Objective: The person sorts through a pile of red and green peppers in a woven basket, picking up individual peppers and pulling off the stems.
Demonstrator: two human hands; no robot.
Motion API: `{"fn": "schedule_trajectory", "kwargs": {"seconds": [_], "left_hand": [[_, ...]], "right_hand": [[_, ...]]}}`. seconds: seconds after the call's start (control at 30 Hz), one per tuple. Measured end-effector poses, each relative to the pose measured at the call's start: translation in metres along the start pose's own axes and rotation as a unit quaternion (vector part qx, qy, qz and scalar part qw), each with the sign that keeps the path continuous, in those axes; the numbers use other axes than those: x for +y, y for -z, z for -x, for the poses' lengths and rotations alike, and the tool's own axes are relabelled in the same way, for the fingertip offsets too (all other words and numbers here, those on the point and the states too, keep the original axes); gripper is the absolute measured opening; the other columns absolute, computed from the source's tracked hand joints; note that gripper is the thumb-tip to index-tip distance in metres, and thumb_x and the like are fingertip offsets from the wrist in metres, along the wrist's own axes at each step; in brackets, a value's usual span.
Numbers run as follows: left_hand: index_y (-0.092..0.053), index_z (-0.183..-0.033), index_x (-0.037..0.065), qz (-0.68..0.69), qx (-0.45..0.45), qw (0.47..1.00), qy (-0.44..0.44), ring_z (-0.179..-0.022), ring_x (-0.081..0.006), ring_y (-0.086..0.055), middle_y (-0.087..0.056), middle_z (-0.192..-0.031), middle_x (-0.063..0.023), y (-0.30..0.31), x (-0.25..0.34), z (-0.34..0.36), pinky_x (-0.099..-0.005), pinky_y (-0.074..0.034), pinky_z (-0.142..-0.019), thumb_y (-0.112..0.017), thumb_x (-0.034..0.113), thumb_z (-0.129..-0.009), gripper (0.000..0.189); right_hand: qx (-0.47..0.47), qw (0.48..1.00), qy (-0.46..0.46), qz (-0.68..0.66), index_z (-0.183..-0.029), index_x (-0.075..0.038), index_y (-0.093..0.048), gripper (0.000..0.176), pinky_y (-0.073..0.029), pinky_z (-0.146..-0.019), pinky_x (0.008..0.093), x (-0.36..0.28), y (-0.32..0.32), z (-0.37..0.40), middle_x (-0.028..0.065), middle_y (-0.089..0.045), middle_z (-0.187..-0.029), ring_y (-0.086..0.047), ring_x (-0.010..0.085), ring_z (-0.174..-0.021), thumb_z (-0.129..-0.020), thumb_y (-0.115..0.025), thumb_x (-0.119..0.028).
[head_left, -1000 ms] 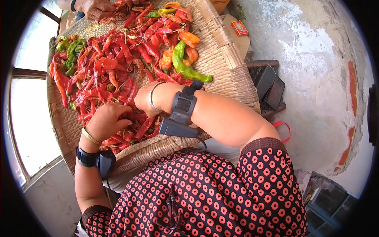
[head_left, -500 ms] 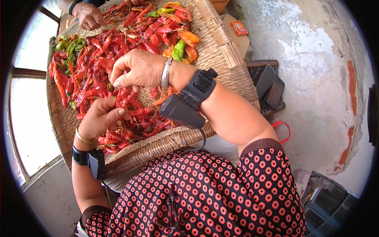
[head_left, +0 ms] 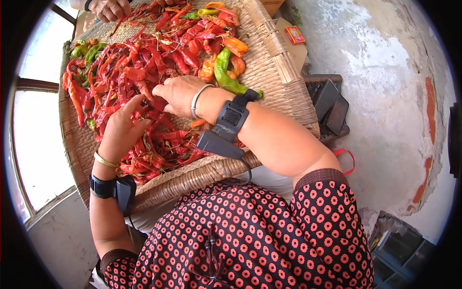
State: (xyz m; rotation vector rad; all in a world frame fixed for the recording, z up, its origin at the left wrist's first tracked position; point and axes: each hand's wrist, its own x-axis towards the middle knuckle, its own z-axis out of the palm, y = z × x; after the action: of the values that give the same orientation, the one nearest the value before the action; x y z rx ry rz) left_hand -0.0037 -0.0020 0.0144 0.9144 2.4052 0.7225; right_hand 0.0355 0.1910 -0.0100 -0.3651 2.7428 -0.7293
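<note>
Red chili peppers (head_left: 127, 74), many of them wrinkled, lie heaped on a woven tray (head_left: 284, 98). My left hand (head_left: 121, 127) reaches into the near left of the heap, its thumb and fingers apart, with nothing visible held between them. Just right of it, my right hand (head_left: 180, 95) is palm down over the peppers. Its fingertips touch an orange-red chili (head_left: 145, 90), and the thumb stands away from the index finger; the other fingers are partly hidden. Beyond my right wrist lie a long green pepper (head_left: 224, 72) and an orange pepper (head_left: 235, 46).
At the far edge another person's hand (head_left: 110, 9) holds a thin red chili. Green peppers (head_left: 94, 53) lie at the tray's left corner. A small red-yellow box (head_left: 294, 35) and black devices (head_left: 332, 106) are on the right, by the worn wall (head_left: 380, 120).
My right hand has moved down and opened from a pinch. My left hand has moved slightly up into the heap. The other person's hand has lifted with a chili.
</note>
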Motion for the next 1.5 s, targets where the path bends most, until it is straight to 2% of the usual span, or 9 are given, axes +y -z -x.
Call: {"fn": "schedule_trajectory", "kwargs": {"seconds": [0.33,0.53,0.73,0.8,0.87,1.0,1.23,1.37,1.5], "left_hand": [[-0.056,-0.095,0.001,-0.040,-0.083,0.991,-0.101,-0.073,-0.0300,-0.058,-0.059,-0.076,-0.0131,-0.017,-0.001,-0.002,-0.0365,-0.045,-0.064,-0.064,0.009,-0.065,0.031],[-0.058,-0.088,0.003,-0.106,-0.161,0.981,0.014,-0.075,-0.0301,-0.057,-0.058,-0.077,-0.0141,-0.007,0.020,-0.004,-0.0378,-0.045,-0.065,-0.063,0.009,-0.063,0.026],[-0.058,-0.085,0.003,-0.079,-0.051,0.991,-0.095,-0.067,-0.0298,-0.056,-0.057,-0.074,-0.0124,-0.008,0.000,0.000,-0.0365,-0.045,-0.063,-0.063,0.007,-0.062,0.024],[-0.056,-0.080,0.005,0.010,0.009,0.992,-0.122,-0.053,-0.0119,-0.046,-0.053,-0.071,-0.0020,0.000,0.000,0.000,-0.0243,-0.038,-0.050,-0.063,0.001,-0.064,0.018],[-0.053,-0.082,0.007,0.195,-0.017,0.979,0.052,-0.054,0.0005,-0.042,-0.054,-0.073,0.0005,0.014,-0.006,0.003,-0.0150,-0.032,-0.046,-0.060,0.001,-0.074,0.012],[-0.049,-0.097,0.006,0.508,0.132,0.851,-0.022,-0.052,0.0006,-0.037,-0.058,-0.079,-0.0016,0.032,-0.006,0.007,-0.0148,-0.029,-0.044,-0.049,0.013,-0.087,0.012],[-0.048,-0.115,0.001,0.351,-0.009,0.936,-0.006,-0.061,-0.0019,-0.045,-0.058,-0.092,-0.0026,0.008,0.016,0.009,-0.0162,-0.039,-0.055,-0.056,0.020,-0.084,0.037],[-0.056,-0.103,0.000,0.274,-0.177,0.945,-0.010,-0.069,-0.0038,-0.049,-0.057,-0.079,-0.0001,0.004,0.031,0.008,-0.0187,-0.042,-0.062,-0.059,0.019,-0.082,0.028],[-0.059,-0.092,0.000,0.274,-0.143,0.951,0.007,-0.063,-0.0041,-0.050,-0.058,-0.071,0.0000,0.004,0.025,0.009,-0.0189,-0.041,-0.055,-0.058,0.021,-0.083,0.023]], "right_hand": [[-0.102,0.994,0.026,0.028,-0.098,-0.009,-0.056,0.025,-0.046,-0.075,0.0390,-0.005,-0.018,-0.003,0.0135,-0.061,-0.089,-0.058,0.0295,-0.088,-0.073,-0.053,-0.011],[-0.100,0.985,0.035,0.138,-0.089,-0.008,-0.060,0.017,-0.048,-0.070,0.0375,-0.006,-0.012,0.000,0.0114,-0.062,-0.087,-0.060,0.0270,-0.087,-0.074,-0.054,-0.011],[-0.118,0.982,0.019,0.149,-0.078,-0.008,-0.064,0.012,-0.049,-0.069,0.0369,-0.003,0.001,0.003,0.0099,-0.063,-0.083,-0.060,0.0265,-0.085,-0.071,-0.056,-0.013],[-0.068,0.995,-0.006,0.077,-0.078,-0.011,-0.064,0.012,-0.048,-0.069,0.0375,0.002,0.009,-0.002,0.0084,-0.063,-0.082,-0.060,0.0267,-0.081,-0.070,-0.057,-0.014],[-0.047,0.998,0.035,0.015,-0.072,-0.010,-0.064,0.011,-0.047,-0.067,0.0357,0.008,0.021,-0.007,0.0088,-0.062,-0.075,-0.060,0.0270,-0.075,-0.068,-0.057,-0.017],[0.017,0.991,0.059,-0.119,-0.075,-0.007,-0.064,0.013,-0.047,-0.061,0.0304,0.013,0.034,-0.008,0.0064,-0.062,-0.069,-0.060,0.0189,-0.063,-0.069,-0.058,-0.017],[-0.088,0.826,0.052,-0.554,-0.084,-0.004,-0.061,0.015,-0.044,-0.049,0.0183,0.002,0.041,0.003,0.0021,-0.060,-0.065,-0.054,0.0061,-0.052,-0.079,-0.059,-0.018],[-0.060,0.799,0.051,-0.596,-0.083,-0.004,-0.061,0.013,-0.044,-0.046,0.0165,-0.003,0.044,0.007,0.0017,-0.060,-0.066,-0.054,0.0056,-0.051,-0.081,-0.059,-0.016],[-0.023,0.797,0.053,-0.602,-0.085,-0.004,-0.060,0.014,-0.044,-0.045,0.0170,0.001,0.037,0.000,0.0016,-0.060,-0.068,-0.055,0.0061,-0.051,-0.082,-0.058,-0.017]]}}
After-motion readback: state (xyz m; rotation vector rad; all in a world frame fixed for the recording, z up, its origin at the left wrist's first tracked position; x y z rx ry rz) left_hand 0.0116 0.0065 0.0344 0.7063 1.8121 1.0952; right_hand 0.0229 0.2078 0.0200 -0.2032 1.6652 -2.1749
